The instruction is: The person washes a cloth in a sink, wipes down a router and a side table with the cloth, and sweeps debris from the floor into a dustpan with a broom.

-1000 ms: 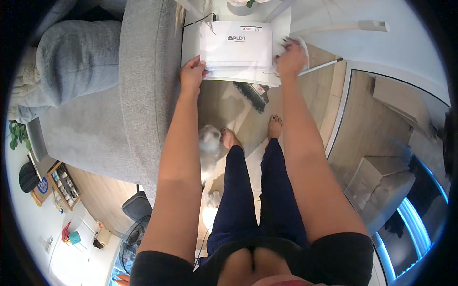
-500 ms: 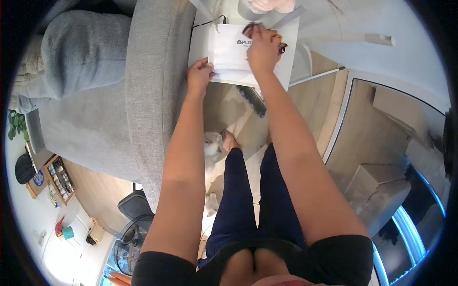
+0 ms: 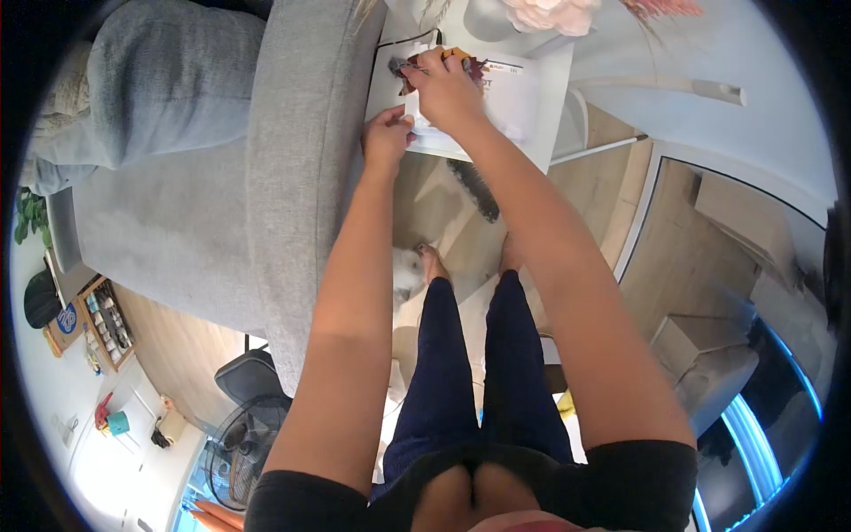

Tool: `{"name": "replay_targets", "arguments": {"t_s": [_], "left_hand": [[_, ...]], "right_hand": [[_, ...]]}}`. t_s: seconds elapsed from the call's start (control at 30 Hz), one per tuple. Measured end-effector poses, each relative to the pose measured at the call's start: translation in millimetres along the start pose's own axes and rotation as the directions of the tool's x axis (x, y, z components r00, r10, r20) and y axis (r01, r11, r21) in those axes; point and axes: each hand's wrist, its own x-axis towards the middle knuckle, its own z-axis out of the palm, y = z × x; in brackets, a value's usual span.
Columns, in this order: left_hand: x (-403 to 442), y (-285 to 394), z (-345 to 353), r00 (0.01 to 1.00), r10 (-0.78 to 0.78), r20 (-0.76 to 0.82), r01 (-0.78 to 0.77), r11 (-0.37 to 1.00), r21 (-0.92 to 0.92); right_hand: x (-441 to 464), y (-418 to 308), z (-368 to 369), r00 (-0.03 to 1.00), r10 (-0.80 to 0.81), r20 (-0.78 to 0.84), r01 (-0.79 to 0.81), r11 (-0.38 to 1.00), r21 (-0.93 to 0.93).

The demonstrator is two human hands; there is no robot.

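Note:
A flat white router (image 3: 514, 102) with dark printed lettering lies on a small white side table (image 3: 551, 82). My right hand (image 3: 450, 93) is closed on a crumpled cloth (image 3: 477, 69) in dark red, yellow and grey, pressed against the router's left part. Part of the cloth is hidden under the fingers. My left hand (image 3: 387, 140) grips the router's near left corner, thumb toward me and fingers along the left side.
A grey sofa (image 3: 292, 177) stands close on the left. A white furry animal (image 3: 408, 270) is by my feet, and a dark brush head (image 3: 474, 189) lies below the table. Pink flowers (image 3: 550, 13) stand behind the router, near a black cable (image 3: 408, 41).
My right hand has slid the cloth leftward across the router, from its right side to its left. The left hand keeps its place at the corner. The view has shifted slightly.

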Motion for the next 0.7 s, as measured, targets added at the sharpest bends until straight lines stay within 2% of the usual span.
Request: {"name": "replay_targets", "arguments": {"t_s": [0.07, 0.13, 0.17, 0.2, 0.27, 0.3, 0.33, 0.4, 0.47, 0.53, 0.57, 0.63, 0.67, 0.7], "left_hand": [[-1, 3, 1, 1.0, 0.012, -0.019, -0.011, 1.0, 0.013], [-1, -3, 2, 0.999, 0.013, -0.029, -0.012, 0.999, 0.036], [2, -3, 3, 0.999, 0.032, -0.043, -0.033, 0.999, -0.015], [2, -3, 4, 0.997, 0.052, -0.059, -0.056, 0.996, -0.069], [0, -1, 2, 0.997, 0.046, -0.059, -0.048, 0.998, -0.042], [1, -1, 2, 0.998, 0.043, -0.052, -0.044, 0.999, -0.013], [1, -1, 2, 0.998, 0.043, -0.042, -0.044, 0.999, -0.012], [2, -1, -1, 1.0, -0.015, 0.008, 0.015, 0.999, -0.042], [3, -2, -1, 1.0, -0.019, 0.021, 0.019, 1.0, -0.024], [0, -2, -2, 1.0, -0.011, 0.002, 0.011, 1.0, 0.007], [-1, -1, -1, 1.0, -0.011, 0.004, 0.011, 1.0, 0.006], [-3, 1, 0, 1.0, -0.027, -0.01, 0.027, 1.0, 0.01], [-4, 3, 1, 1.0, -0.029, -0.008, 0.029, 1.0, 0.01], [-3, 2, 0, 1.0, -0.024, -0.004, 0.025, 1.0, 0.019]], "right_hand": [[2, 2, -2, 0.996, -0.047, 0.071, 0.042, 0.996, 0.073], [11, 6, -4, 0.99, 0.117, -0.077, -0.116, 0.993, 0.021], [12, 1, -2, 0.98, 0.19, -0.064, -0.188, 0.981, 0.035], [9, -1, 5, 0.98, 0.192, -0.061, -0.19, 0.981, 0.036], [2, -4, 14, 0.985, 0.027, -0.173, -0.056, 0.985, -0.164], [-8, -7, 9, 0.998, 0.035, -0.059, -0.037, 0.999, -0.03], [-11, -5, 2, 0.997, 0.042, -0.06, -0.044, 0.998, -0.037], [-18, 3, -4, 0.993, 0.114, -0.006, -0.114, 0.993, -0.003], [-25, 26, -10, 0.963, 0.255, -0.09, -0.259, 0.965, -0.037], [-37, 50, -21, 0.934, 0.313, -0.173, -0.34, 0.927, -0.156], [-44, 57, -26, 0.934, 0.313, -0.172, -0.34, 0.927, -0.158], [-59, 68, -35, 0.817, 0.557, -0.147, -0.562, 0.827, 0.007], [-64, 76, -34, 0.817, 0.558, -0.146, -0.563, 0.826, 0.005], [-68, 81, -34, 0.756, 0.633, -0.163, -0.618, 0.774, 0.137]]}}
